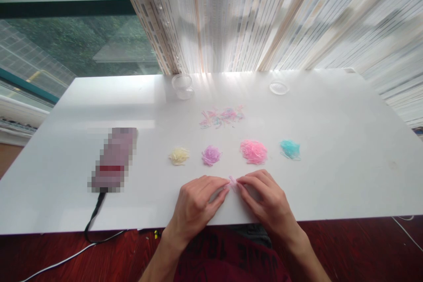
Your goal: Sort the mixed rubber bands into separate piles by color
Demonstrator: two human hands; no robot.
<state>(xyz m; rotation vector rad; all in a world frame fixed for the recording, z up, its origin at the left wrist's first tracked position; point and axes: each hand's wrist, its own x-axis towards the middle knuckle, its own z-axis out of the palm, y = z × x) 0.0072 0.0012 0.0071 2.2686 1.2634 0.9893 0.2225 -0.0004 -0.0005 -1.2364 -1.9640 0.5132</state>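
Note:
My left hand [201, 198] and my right hand [267, 198] meet near the table's front edge. Between their pinched fingertips is a small bunch of pale pink-purple strips [232, 181], partly hidden by the fingers. Just beyond the hands lie separate piles of thin strips: a yellow pile [179, 156], a purple pile [211, 155], a larger pink pile [254, 152] and a turquoise pile [290, 149]. Farther back is a loose spread of mixed pastel strips [224, 116].
A blurred-out flat device [115, 158] with a black cable [94, 216] lies on the left of the white table [346, 163]. Clear round containers or lids [182, 82] stand at the back, and another clear lid [279, 88] lies to the right. Striped curtains [224, 17] hang behind the table.

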